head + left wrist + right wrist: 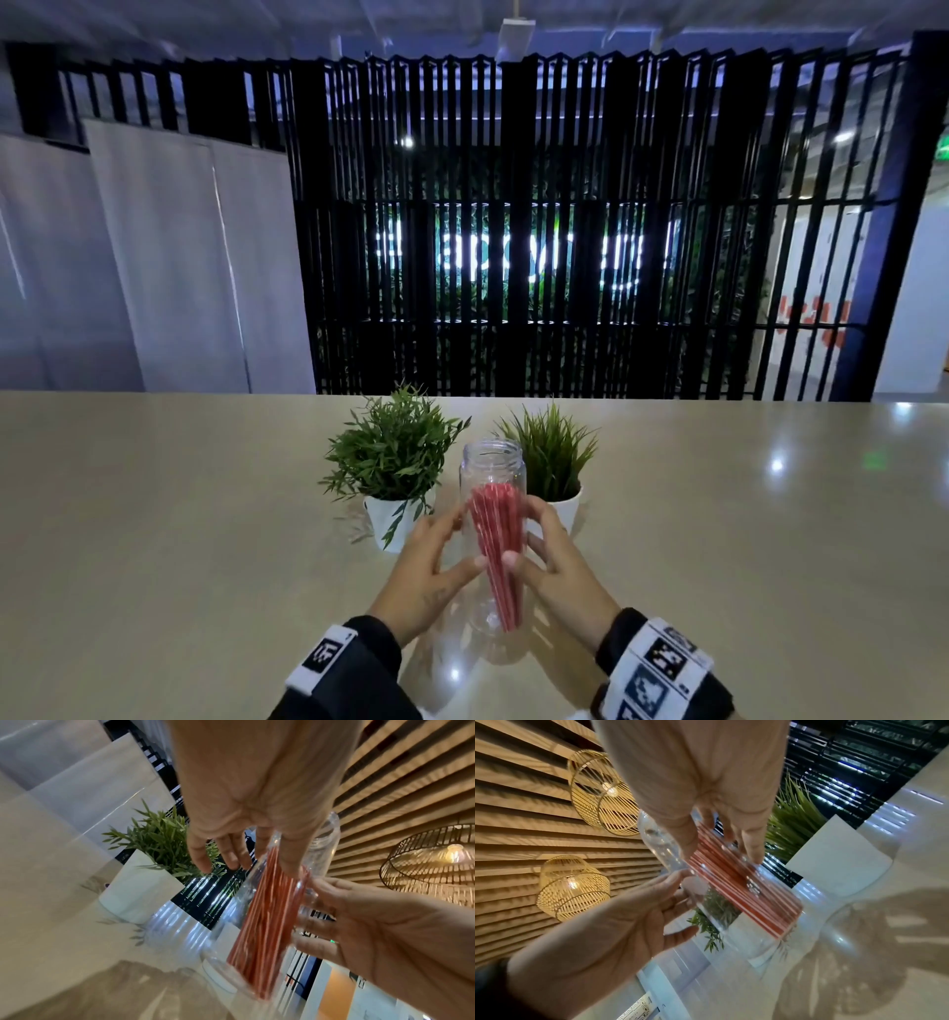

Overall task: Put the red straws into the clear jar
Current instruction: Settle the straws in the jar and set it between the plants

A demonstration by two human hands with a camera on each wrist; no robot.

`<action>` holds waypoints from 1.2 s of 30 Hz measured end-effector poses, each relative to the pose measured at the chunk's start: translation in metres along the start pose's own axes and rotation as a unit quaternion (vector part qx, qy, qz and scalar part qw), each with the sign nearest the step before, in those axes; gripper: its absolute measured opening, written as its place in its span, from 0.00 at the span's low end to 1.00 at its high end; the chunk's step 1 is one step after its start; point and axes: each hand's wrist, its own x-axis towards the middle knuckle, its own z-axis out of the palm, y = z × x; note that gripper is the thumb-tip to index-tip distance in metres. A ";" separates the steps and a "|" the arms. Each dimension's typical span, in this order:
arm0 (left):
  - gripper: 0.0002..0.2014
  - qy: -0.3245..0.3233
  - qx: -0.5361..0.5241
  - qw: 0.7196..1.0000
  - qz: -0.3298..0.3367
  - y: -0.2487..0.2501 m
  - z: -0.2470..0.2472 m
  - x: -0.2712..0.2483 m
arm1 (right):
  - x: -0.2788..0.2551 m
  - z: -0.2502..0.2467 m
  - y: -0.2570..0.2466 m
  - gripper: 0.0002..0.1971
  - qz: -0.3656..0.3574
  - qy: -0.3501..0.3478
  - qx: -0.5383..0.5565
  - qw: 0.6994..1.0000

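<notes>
Wristbands: two, nearest the camera, black-and-white markers, one on each wrist.
Left hand (429,568): on the jar's left side, thumb across the near wall, fingers spread and nearly straight along the glass; touching, not wrapped round.
Right hand (557,562): on the jar's right side, thumb against the near wall, fingers loosely extended along the far side; cradling, not clenched.
Jar (494,465): one, clear, upright on the table between both hands, mouth up and open, no lid on it.
Straws (497,545): red bundle inside the jar; exact count cannot be told, roughly a dozen or more. Long axis near vertical, bottoms gathered at the jar's base, tops fanned out below the neck, wholly under the rim.
Plants: two, in white pots, just beyond the jar; leafy one (393,455) far left, grassy one (554,457) far right.
Table (179,514): beige, glossy, light spots reflected.
Background: black slatted screen far side, white panels at left.
</notes>
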 end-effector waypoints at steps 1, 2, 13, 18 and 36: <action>0.34 -0.002 0.001 1.000 0.003 -0.004 -0.001 0.006 | 0.007 0.003 0.004 0.30 0.000 0.023 -0.013 1.000; 0.33 -0.004 -0.005 1.000 0.007 -0.006 0.000 0.012 | 0.015 0.005 0.008 0.29 0.000 0.045 -0.023 0.999; 0.35 0.038 -0.022 0.999 -0.028 -0.030 -0.002 0.076 | 0.082 0.016 0.017 0.27 0.004 0.190 -0.113 0.975; 0.36 -0.003 0.041 0.998 -0.052 -0.053 0.004 0.085 | 0.092 0.011 0.037 0.25 0.049 0.177 -0.165 0.969; 0.39 -0.049 0.067 0.993 -0.083 -0.074 0.004 0.089 | 0.101 0.017 0.064 0.20 0.078 0.142 -0.201 0.966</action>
